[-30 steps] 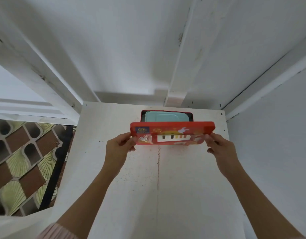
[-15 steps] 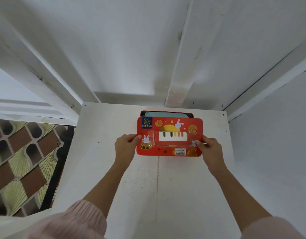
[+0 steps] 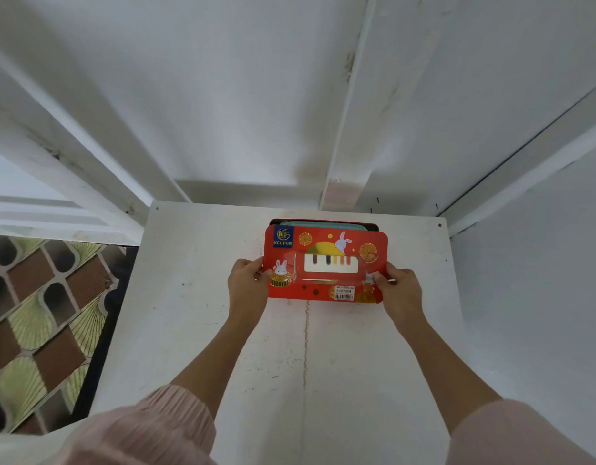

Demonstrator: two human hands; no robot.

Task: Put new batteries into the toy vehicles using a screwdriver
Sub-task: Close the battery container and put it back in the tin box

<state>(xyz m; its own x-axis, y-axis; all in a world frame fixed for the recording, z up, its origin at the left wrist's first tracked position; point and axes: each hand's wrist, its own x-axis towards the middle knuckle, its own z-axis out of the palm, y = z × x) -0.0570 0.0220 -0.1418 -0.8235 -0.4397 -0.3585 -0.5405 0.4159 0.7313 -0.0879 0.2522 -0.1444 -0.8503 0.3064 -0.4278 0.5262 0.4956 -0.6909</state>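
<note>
Red box (image 3: 327, 263) held flat over white table (image 3: 196, 313), far end.
I see left hand (image 3: 246, 285) and right hand (image 3: 399, 290) pinching its short edges (teal case (image 3: 323, 223) just behind); bare tabletop nearer.

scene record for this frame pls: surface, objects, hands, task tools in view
surface: white table
held object: red lid, rabbit print, KEE FUNG logo
underneath: dark box with teal tray, mostly covered
left hand: grips lid's left edge
right hand: grips lid's right edge
toy vehicles, screwdriver, batteries: none visible
</note>
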